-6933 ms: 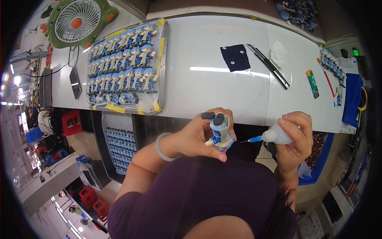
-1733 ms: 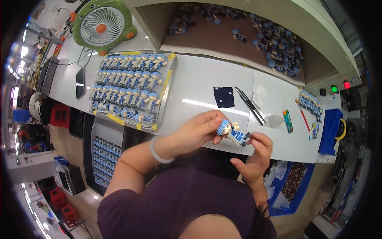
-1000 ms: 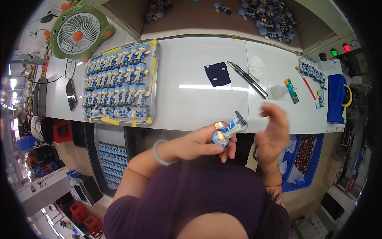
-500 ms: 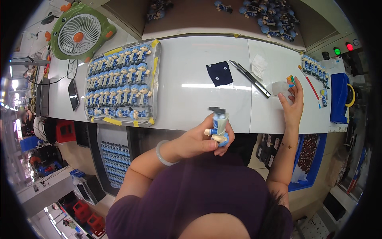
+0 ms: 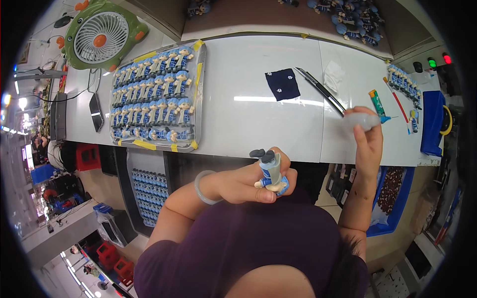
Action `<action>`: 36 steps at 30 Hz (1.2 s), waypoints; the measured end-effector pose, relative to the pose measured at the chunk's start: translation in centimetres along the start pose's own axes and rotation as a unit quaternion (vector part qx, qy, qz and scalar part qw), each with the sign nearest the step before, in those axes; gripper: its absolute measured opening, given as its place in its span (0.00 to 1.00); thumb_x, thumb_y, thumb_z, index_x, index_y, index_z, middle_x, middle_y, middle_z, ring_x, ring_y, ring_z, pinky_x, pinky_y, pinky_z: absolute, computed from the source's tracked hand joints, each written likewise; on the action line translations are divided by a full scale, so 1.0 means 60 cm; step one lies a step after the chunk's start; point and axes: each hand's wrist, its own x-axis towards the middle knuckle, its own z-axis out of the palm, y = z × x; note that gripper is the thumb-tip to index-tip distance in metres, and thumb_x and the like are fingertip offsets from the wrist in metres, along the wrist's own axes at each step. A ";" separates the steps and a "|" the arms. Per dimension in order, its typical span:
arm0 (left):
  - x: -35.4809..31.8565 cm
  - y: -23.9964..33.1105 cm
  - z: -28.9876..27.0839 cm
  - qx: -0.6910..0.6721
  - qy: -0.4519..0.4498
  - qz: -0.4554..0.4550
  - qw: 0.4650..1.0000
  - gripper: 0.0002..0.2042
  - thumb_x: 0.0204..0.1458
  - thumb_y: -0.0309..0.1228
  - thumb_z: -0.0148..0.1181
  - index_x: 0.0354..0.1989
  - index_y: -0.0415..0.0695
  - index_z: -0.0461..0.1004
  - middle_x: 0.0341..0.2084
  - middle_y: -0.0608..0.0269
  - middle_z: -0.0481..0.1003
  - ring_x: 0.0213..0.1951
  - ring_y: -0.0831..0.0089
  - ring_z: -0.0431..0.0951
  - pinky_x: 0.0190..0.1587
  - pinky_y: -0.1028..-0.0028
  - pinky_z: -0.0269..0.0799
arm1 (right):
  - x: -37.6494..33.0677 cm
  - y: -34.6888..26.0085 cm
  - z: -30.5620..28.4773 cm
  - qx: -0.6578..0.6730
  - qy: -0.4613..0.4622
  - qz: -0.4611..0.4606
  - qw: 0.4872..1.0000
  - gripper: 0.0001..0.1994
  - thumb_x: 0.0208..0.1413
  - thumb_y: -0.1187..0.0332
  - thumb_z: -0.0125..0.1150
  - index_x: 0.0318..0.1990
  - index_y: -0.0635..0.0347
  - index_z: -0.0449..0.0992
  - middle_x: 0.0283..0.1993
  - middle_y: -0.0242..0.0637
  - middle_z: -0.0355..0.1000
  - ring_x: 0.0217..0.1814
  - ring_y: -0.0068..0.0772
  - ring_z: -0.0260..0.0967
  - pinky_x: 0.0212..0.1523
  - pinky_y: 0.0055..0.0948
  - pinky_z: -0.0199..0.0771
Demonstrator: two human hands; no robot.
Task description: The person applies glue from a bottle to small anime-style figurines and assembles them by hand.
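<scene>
My left hand is closed around a small figurine with blue hair and blue-and-white clothes. It is held upside down, its dark shoes pointing up, just off the table's front edge. My right hand grips a translucent white squeeze bottle above the right part of the table. A blue tip with a thin needle shows beyond the fingers, in line with the bottle. Close behind this hand lies a green tube with an orange end.
A tray of standing and lying figurines is at left, beside a green fan. A dark cloth, a black pen-like knife, white tissue, a red brush and a blue box lie rightward. More figurines fill the back shelf.
My right hand has picked up the squeeze bottle from the table. My left hand has turned the figurine slightly and lowered it a little. The view has shifted slightly.
</scene>
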 end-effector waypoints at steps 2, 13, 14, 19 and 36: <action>-0.003 0.001 -0.001 0.013 -0.005 0.005 1.000 0.16 0.46 0.32 0.57 0.34 0.49 0.53 0.20 0.63 0.59 0.24 0.74 0.60 0.26 0.74 0.54 | -0.024 -0.033 0.020 0.070 -0.071 0.035 0.994 0.13 0.48 0.74 0.53 0.42 0.66 0.65 0.41 0.38 0.66 0.45 0.26 0.61 0.48 0.24 0.58; -0.008 0.008 0.003 0.114 0.009 0.056 0.992 0.19 0.46 0.31 0.58 0.36 0.47 0.51 0.21 0.62 0.59 0.26 0.72 0.61 0.28 0.73 0.54 | -0.051 -0.080 0.052 -0.272 -0.089 -0.245 0.926 0.18 0.28 0.81 0.61 0.34 0.59 0.74 0.33 0.36 0.71 0.36 0.37 0.66 0.35 0.27 0.67; -0.010 0.007 0.004 0.090 0.008 0.051 0.995 0.18 0.47 0.33 0.57 0.36 0.46 0.51 0.25 0.62 0.59 0.27 0.74 0.60 0.30 0.75 0.56 | -0.052 -0.084 0.053 -0.271 -0.090 -0.245 0.927 0.18 0.28 0.81 0.61 0.34 0.59 0.74 0.33 0.36 0.71 0.36 0.37 0.66 0.35 0.27 0.67; -0.017 0.012 0.001 0.138 0.022 0.020 0.990 0.18 0.46 0.38 0.58 0.33 0.43 0.55 0.29 0.63 0.60 0.28 0.76 0.59 0.32 0.77 0.58 | -0.064 -0.097 0.048 -0.382 -0.036 -0.312 0.869 0.18 0.28 0.80 0.60 0.34 0.53 0.75 0.39 0.32 0.69 0.42 0.38 0.62 0.39 0.28 0.65; -0.021 0.016 0.003 0.161 0.046 -0.019 0.986 0.25 0.44 0.45 0.59 0.41 0.37 0.60 0.29 0.62 0.61 0.33 0.73 0.60 0.38 0.74 0.58 | -0.073 -0.128 0.045 -0.476 -0.052 -0.345 0.807 0.13 0.38 0.71 0.58 0.35 0.44 0.76 0.41 0.24 0.68 0.44 0.33 0.60 0.37 0.27 0.58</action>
